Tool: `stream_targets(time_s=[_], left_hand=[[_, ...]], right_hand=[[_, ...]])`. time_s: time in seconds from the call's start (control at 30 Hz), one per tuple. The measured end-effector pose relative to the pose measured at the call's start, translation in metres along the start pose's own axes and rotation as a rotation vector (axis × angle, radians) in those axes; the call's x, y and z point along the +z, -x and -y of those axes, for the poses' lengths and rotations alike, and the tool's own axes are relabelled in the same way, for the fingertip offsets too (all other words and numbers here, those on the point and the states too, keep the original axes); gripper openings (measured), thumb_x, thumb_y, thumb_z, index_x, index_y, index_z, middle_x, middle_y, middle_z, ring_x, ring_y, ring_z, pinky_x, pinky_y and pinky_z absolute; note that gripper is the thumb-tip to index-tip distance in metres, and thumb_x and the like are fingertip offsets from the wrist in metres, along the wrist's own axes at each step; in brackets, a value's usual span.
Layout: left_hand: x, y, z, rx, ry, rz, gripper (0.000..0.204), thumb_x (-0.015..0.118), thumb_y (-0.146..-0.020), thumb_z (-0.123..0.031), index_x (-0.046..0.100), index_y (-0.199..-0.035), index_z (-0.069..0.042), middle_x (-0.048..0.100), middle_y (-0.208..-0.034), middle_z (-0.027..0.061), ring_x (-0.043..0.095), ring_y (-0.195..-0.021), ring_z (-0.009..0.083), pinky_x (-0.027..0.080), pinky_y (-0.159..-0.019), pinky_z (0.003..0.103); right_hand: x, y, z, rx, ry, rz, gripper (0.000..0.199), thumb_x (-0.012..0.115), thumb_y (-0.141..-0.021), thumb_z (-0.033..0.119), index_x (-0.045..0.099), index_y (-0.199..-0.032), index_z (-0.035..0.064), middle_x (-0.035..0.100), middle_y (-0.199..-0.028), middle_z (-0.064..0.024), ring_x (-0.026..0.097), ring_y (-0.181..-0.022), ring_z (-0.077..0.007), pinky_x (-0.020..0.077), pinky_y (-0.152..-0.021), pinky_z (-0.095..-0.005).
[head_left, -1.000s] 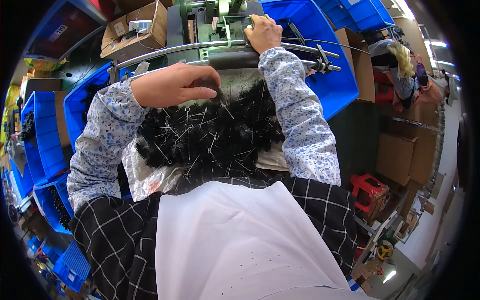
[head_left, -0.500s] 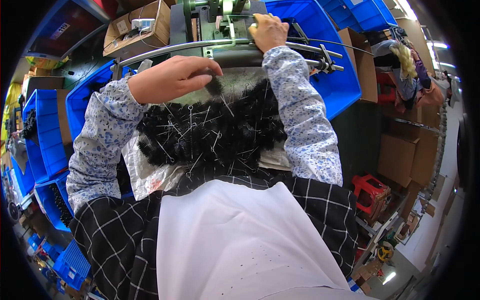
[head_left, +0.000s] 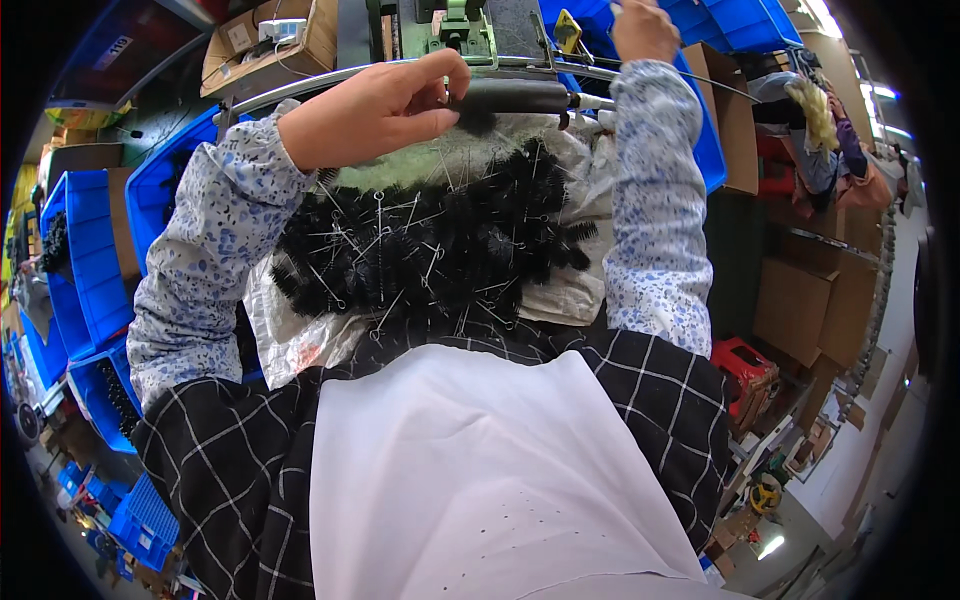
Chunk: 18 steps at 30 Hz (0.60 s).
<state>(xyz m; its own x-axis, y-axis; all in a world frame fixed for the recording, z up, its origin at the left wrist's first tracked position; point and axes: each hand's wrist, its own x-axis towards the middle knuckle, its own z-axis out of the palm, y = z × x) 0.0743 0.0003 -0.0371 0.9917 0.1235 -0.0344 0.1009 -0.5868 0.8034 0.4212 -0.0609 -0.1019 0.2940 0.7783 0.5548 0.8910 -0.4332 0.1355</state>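
1. A crowded workshop surrounds the work, with blue bins (head_left: 85, 265) and cartons (head_left: 795, 310).
2. The pile of black brushes (head_left: 430, 250) covers the middle of a pale sheet (head_left: 310, 335), wire handles pointing every way, presumably kept between body and machine (head_left: 462, 35) for easy reach.
3. Past the sheet's upper edge, the left hand (head_left: 378, 112) curls by one black brush (head_left: 476, 122), near the dark roller (head_left: 520, 97); whether its grip pinches it, I cannot tell.
4. The right hand (head_left: 645, 32) is beyond the upper-right corner; its grip is unclear.
5. Compared with half a second ago, the right hand is farther right, off the machine; the left is higher.
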Motion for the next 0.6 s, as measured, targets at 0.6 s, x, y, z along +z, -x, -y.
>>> stream_targets(time_s=[0.6], left_hand=[[0.058, -0.021, -0.001, 0.205, -0.407, 0.302, 0.033, 0.065, -0.076, -0.017, 0.052, -0.104, -0.007, 0.057, -0.101, 0.0083, 0.051, -0.102, 0.0248, 0.039, -0.086, 0.039]], right_hand=[[-0.002, 0.023, 0.09, -0.049, -0.216, 0.222, 0.027, 0.054, -0.08, 0.014, 0.064, -0.105, 0.018, 0.067, -0.086, -0.0089, 0.063, -0.085, -0.026, 0.0466, -0.081, -0.0374]])
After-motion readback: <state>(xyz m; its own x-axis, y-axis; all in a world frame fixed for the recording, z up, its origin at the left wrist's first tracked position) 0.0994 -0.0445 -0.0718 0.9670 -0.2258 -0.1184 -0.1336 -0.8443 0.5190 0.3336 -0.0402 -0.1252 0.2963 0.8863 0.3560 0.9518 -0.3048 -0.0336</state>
